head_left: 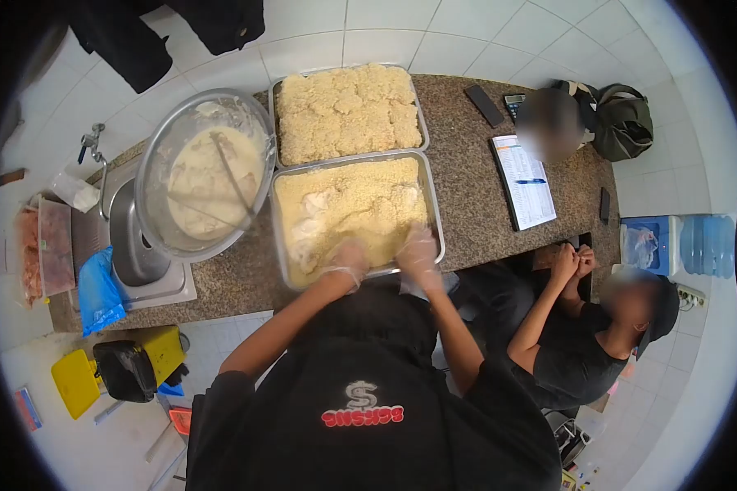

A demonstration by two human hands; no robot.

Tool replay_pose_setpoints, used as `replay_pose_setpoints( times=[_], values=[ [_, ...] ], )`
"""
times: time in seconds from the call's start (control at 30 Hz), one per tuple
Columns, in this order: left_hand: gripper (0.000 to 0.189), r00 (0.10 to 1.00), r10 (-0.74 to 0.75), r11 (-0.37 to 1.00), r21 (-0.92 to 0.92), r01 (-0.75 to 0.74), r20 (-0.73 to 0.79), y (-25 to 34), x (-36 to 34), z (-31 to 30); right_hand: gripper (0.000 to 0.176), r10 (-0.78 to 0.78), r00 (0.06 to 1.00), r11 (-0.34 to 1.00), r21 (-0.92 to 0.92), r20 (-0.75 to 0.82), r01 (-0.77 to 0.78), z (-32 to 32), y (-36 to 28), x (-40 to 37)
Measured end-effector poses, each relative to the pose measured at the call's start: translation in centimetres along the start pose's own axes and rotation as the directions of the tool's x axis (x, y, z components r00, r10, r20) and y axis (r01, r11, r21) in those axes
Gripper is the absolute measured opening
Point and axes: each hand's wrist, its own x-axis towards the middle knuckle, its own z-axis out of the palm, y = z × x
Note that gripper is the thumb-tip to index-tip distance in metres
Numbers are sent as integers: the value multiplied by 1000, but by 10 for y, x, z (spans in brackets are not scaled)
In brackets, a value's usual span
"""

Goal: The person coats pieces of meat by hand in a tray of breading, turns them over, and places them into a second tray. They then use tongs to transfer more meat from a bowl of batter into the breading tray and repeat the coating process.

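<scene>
My left hand [348, 260], in a clear plastic glove, is down in the yellowish crumbs at the near side of a metal tray [281, 263]. My right hand [418, 255], gloved the same way, is at the tray's near right, also in the crumbs. Motion blur and crumbs hide the fingers of both hands. Pale, partly coated pieces [309, 219] lie along the left of this tray. Behind it, a second tray [424, 131] is full of crumb-coated pieces [348, 110].
A large metal bowl [147, 192] of pale batter, with a thin utensil in it, stands left by the sink [131, 254]. On the counter's right are a notebook [528, 192] with a pen, a phone [484, 106] and a bag [625, 123]. A person [577, 352] sits at right.
</scene>
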Motion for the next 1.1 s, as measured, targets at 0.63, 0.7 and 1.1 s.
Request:
replay_pose_setpoints(
  times=[0.63,0.7,1.1],
  values=[
    [37,857,8,994,-88,-62,-515,-22,33,-3,44,226,898,537,721,377,-438,-51,-37,39],
    [37,900,54,982,185,30,-432,-34,40,-1,44,165,919,625,683,359,-379,-65,-47,42],
    [27,855,-256,962,-207,179,-452,0,11,-72,43,30,966,906,401,258,-136,-58,-45,43]
  ],
)
